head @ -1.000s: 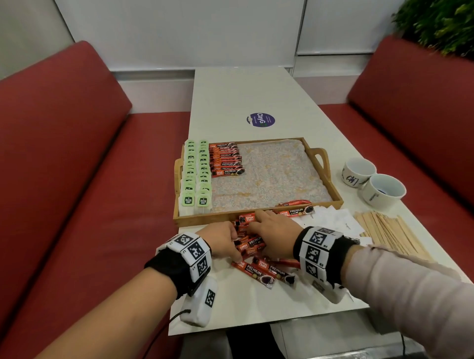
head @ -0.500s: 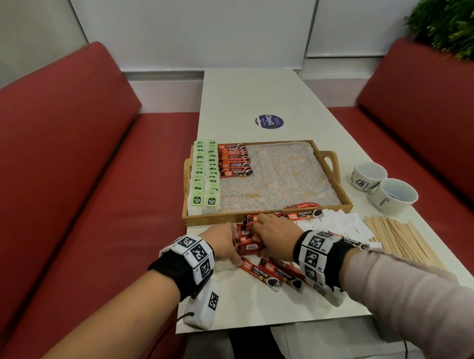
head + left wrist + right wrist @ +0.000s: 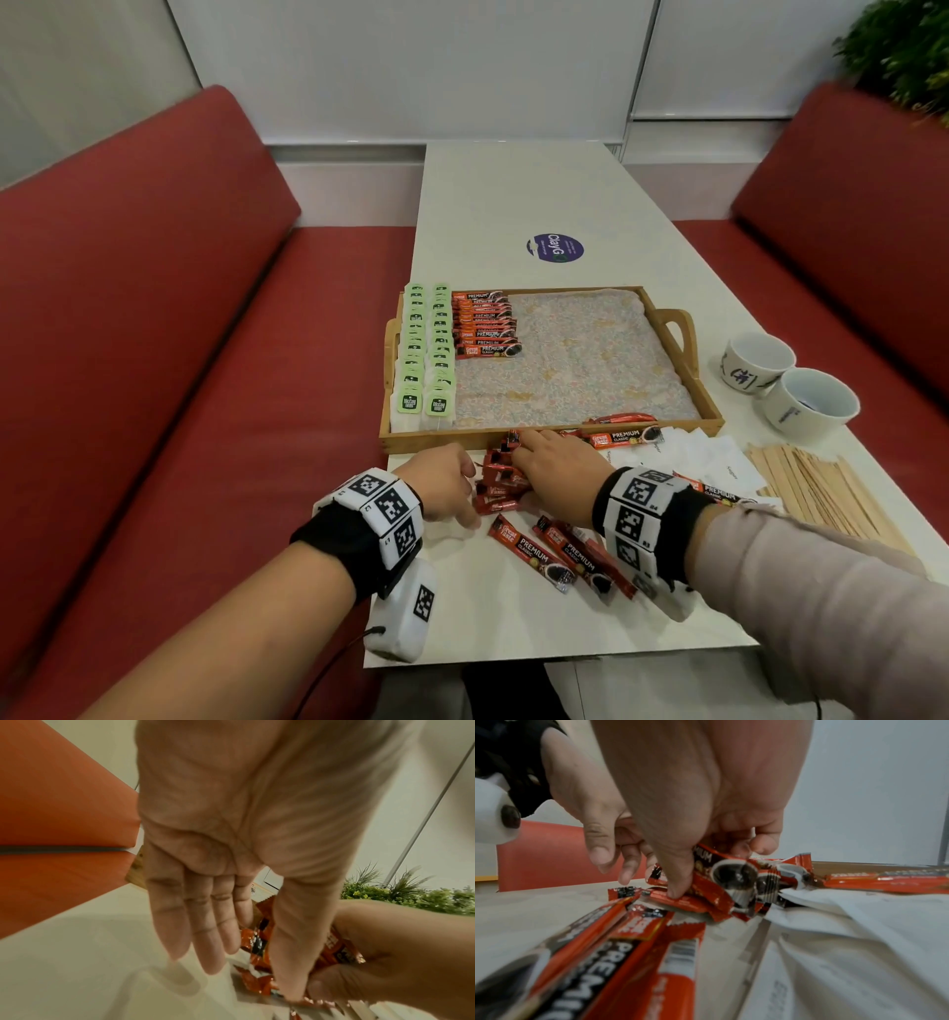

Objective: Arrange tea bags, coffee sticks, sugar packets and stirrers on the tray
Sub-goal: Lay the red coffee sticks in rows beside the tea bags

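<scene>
A wooden tray [image 3: 711, 408] holds two columns of green tea bags [image 3: 426, 354] at its left and a column of red coffee sticks [image 3: 485, 326] beside them. Just in front of the tray, my right hand [image 3: 557, 470] [image 3: 716, 841] grips a bundle of coffee sticks [image 3: 495, 483] [image 3: 721, 882] [image 3: 259, 945] between thumb and curled fingers. My left hand [image 3: 441, 483] [image 3: 205, 923] lies against the bundle's left end with fingers straight and the thumb touching the sticks. White sugar packets [image 3: 708, 455] and wooden stirrers [image 3: 821, 493] lie to the right.
Loose coffee sticks [image 3: 534, 552] lie near the table's front edge under my right wrist. One more coffee stick [image 3: 621, 438] rests by the tray's front rim. Two white cups [image 3: 755, 365] stand right of the tray. Red benches flank the table.
The scattered sticks between my hands have been drawn into a tighter bundle, and both hands have edged a little toward the tray's front rim.
</scene>
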